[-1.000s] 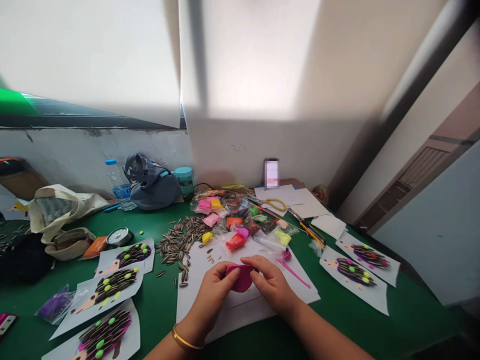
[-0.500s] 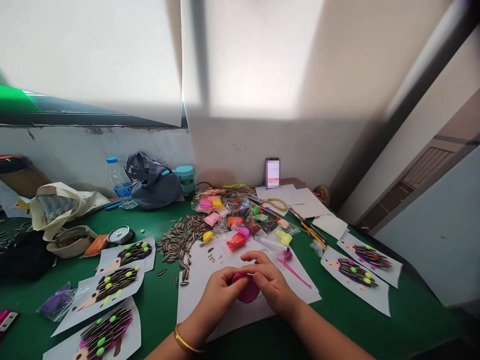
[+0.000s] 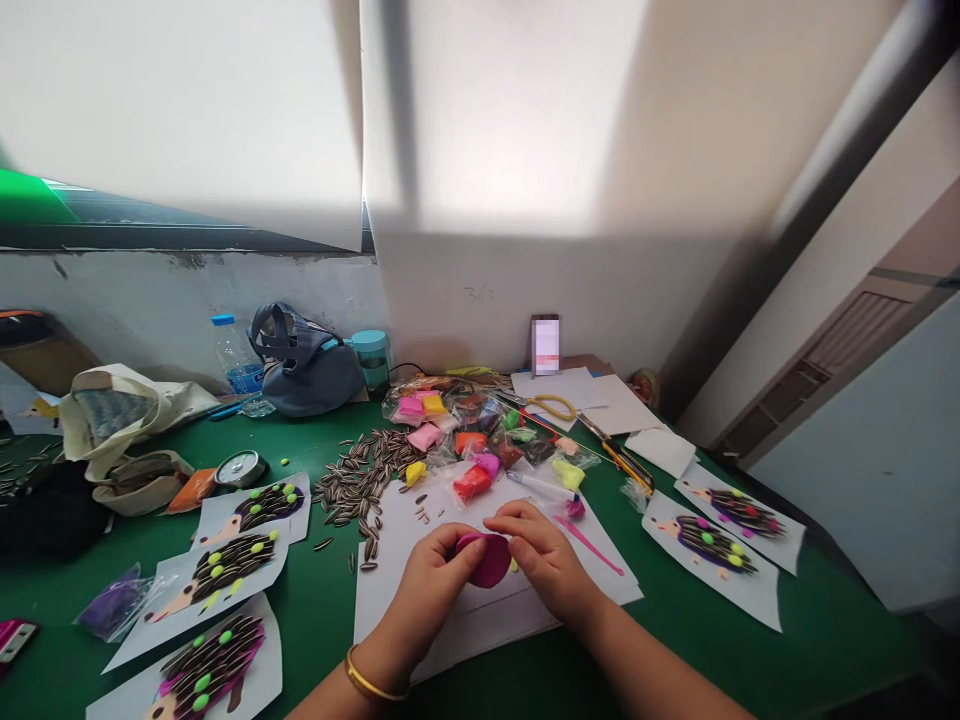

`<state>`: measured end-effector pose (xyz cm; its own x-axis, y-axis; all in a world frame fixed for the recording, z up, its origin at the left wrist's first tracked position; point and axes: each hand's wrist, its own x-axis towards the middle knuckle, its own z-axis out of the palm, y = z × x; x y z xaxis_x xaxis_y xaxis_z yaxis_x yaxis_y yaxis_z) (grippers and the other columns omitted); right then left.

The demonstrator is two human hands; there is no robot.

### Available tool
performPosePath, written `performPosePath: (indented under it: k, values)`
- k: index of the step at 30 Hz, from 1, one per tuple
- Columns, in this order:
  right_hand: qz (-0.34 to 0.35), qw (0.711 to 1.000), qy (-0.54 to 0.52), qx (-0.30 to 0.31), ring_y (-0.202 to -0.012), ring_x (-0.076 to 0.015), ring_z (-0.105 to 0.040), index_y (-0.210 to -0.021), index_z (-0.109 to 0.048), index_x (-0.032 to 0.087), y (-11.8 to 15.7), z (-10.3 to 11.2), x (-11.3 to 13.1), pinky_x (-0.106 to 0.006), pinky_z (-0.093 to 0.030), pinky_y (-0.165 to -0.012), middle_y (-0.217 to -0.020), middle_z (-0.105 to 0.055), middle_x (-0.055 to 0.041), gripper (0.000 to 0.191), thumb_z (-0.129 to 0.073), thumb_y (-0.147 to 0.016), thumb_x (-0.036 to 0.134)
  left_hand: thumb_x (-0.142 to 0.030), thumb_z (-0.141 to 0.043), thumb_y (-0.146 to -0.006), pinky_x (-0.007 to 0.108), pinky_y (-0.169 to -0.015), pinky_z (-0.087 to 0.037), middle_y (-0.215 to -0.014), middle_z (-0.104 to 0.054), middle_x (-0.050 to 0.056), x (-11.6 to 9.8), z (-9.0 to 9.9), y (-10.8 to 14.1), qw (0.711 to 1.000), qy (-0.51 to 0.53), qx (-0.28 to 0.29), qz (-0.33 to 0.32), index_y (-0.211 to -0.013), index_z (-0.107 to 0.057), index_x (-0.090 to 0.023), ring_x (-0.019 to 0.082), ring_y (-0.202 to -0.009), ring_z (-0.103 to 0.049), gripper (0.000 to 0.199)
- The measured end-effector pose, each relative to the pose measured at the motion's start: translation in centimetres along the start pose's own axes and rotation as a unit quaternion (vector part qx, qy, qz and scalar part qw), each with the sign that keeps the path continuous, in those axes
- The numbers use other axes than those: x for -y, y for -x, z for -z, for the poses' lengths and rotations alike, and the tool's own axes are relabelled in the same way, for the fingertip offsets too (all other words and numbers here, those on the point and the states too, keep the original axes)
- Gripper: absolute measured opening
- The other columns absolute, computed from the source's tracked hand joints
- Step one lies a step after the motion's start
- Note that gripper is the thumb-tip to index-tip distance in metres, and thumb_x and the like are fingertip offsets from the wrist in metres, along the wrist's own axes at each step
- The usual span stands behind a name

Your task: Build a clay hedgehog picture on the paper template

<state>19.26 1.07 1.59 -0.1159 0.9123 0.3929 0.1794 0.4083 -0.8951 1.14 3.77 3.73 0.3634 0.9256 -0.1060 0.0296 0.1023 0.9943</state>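
Observation:
My left hand [image 3: 442,565] pinches a flat, round piece of magenta modelling clay [image 3: 489,563] between thumb and fingers, above white paper [image 3: 450,640]. At the clay's right and upper edge is my right hand [image 3: 546,562], its thumb against the rim and its fingers partly behind it. Part of a small yellow-green piece [image 3: 514,566] shows between the clay and my right hand. A pink modelling tool [image 3: 592,547] lies on the paper to the right. Sunflower seeds [image 3: 367,465] are heaped beyond my left hand.
Bagged coloured clay [image 3: 472,484] lies behind my hands, with scissors [image 3: 551,406] and a utility knife [image 3: 626,462] further right. Seed-and-clay hedgehog cards lie left [image 3: 232,570] and right [image 3: 712,560]. A phone [image 3: 546,345] leans against the wall.
The magenta clay has been raised and tilted, so more of its flat face shows. My right fingers have drawn back from over it towards its right edge.

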Motion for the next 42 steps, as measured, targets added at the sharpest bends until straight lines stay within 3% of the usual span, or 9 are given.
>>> performPosePath:
  k: [3, 7, 11, 21, 27, 31, 35, 42]
  values:
    - [-0.028, 1.000, -0.002, 0.009, -0.093, -0.0202, -0.062, -0.113, -0.072, 0.027, -0.14, -0.13, 0.22, -0.036, -0.051, -0.087, -0.097, -0.064, -0.0057, 0.028, -0.061, -0.091, 0.040, -0.052, -0.071, -0.077, 0.029, -0.071, -0.048, -0.082, -0.070, 0.006, -0.05, -0.01, 0.01, 1.000, 0.026, 0.013, 0.001, -0.087, -0.072, -0.016, 0.020, -0.077, -0.061, 0.037]
    - [-0.034, 0.999, 0.001, 0.016, -0.092, -0.0200, -0.063, -0.109, -0.073, 0.028, -0.21, -0.22, 0.50, -0.035, -0.051, -0.084, -0.095, -0.067, -0.0051, 0.023, -0.060, -0.091, 0.033, -0.048, -0.077, -0.073, 0.030, -0.076, -0.048, -0.087, -0.072, 0.008, 0.02, 0.01, -0.09, 1.000, 0.020, 0.019, -0.001, -0.089, -0.075, -0.016, 0.022, -0.082, -0.062, 0.036]
    - [-0.018, 1.000, 0.001, 0.019, -0.092, -0.0197, -0.061, -0.115, -0.071, 0.028, -0.08, -0.02, 0.50, -0.034, -0.050, -0.085, -0.095, -0.065, -0.0049, 0.027, -0.057, -0.092, 0.036, -0.045, -0.079, -0.070, 0.030, -0.076, -0.047, -0.086, -0.074, 0.008, 0.08, 0.08, -0.13, 0.999, 0.034, 0.033, 0.025, -0.090, -0.077, -0.016, 0.023, -0.083, -0.063, 0.035]
    - [-0.003, 1.000, -0.001, 0.000, -0.093, -0.0201, -0.060, -0.112, -0.074, 0.027, 0.05, 0.34, -0.15, -0.035, -0.047, -0.087, -0.095, -0.060, -0.0058, 0.038, -0.042, -0.099, 0.045, -0.048, -0.078, -0.070, 0.030, -0.071, -0.046, -0.081, -0.072, 0.008, -0.04, 0.14, -0.18, 0.999, 0.033, -0.008, 0.040, -0.085, -0.077, -0.015, 0.022, -0.079, -0.061, 0.037]
    - [0.004, 1.000, 0.003, -0.009, -0.094, -0.0205, -0.061, -0.108, -0.075, 0.026, 0.10, 0.46, -0.13, -0.036, -0.048, -0.087, -0.096, -0.064, -0.0065, 0.035, -0.046, -0.099, 0.042, -0.047, -0.078, -0.071, 0.028, -0.070, -0.046, -0.080, -0.072, 0.007, 0.09, 0.14, -0.15, 0.999, 0.036, -0.006, 0.036, -0.086, -0.076, -0.015, 0.021, -0.078, -0.060, 0.036]
    - [0.000, 1.000, 0.001, -0.006, -0.091, -0.0198, -0.062, -0.112, -0.072, 0.027, -0.09, 0.19, -0.05, -0.034, -0.049, -0.085, -0.094, -0.067, -0.0048, 0.025, -0.062, -0.091, 0.037, -0.046, -0.078, -0.071, 0.028, -0.071, -0.046, -0.081, -0.072, 0.007, 0.04, 0.08, -0.18, 0.998, 0.047, 0.006, 0.034, -0.086, -0.076, -0.014, 0.020, -0.077, -0.060, 0.036]
    - [-0.013, 1.000, -0.006, 0.006, -0.091, -0.0196, -0.062, -0.104, -0.074, 0.027, -0.14, -0.08, 0.01, -0.033, -0.050, -0.083, -0.094, -0.068, -0.0052, 0.019, -0.062, -0.091, 0.034, -0.046, -0.077, -0.072, 0.028, -0.072, -0.046, -0.081, -0.072, 0.007, 0.18, 0.12, -0.26, 0.998, 0.047, 0.028, 0.033, -0.088, -0.076, -0.013, 0.020, -0.077, -0.060, 0.037]
    - [0.005, 0.999, -0.005, 0.037, -0.090, -0.0192, -0.058, -0.110, -0.074, 0.027, -0.07, 0.17, 0.28, -0.034, -0.047, -0.085, -0.092, -0.056, -0.0053, 0.038, -0.044, -0.099, 0.047, -0.045, -0.079, -0.067, 0.029, -0.071, -0.046, -0.079, -0.073, 0.007, 0.85, 0.08, -0.44, 0.999, 0.010, 0.021, 0.047, -0.084, -0.077, -0.014, 0.020, -0.076, -0.060, 0.036]
